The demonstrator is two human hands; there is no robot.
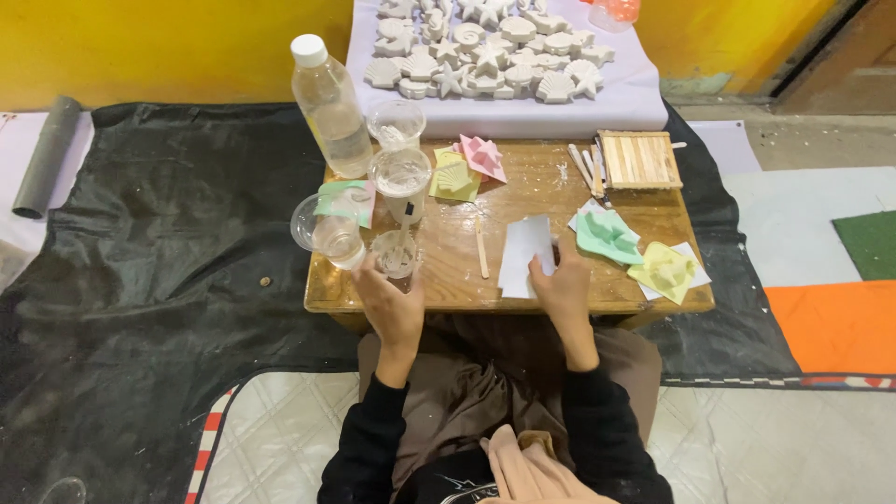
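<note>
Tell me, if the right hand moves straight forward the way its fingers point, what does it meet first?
The right hand already rests on the white paper sheet; beyond it, the way looks free across the wooden table, though depth is uncertain.

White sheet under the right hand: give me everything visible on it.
The white sheet is a thin, plain rectangle, apparently paper or card, lying flat on the low wooden table near its front edge, long side running away from the person and slightly skewed. The right hand presses on its lower right part. A wooden stick lies just to its left, apart from it. No marks show on its surface.
</note>
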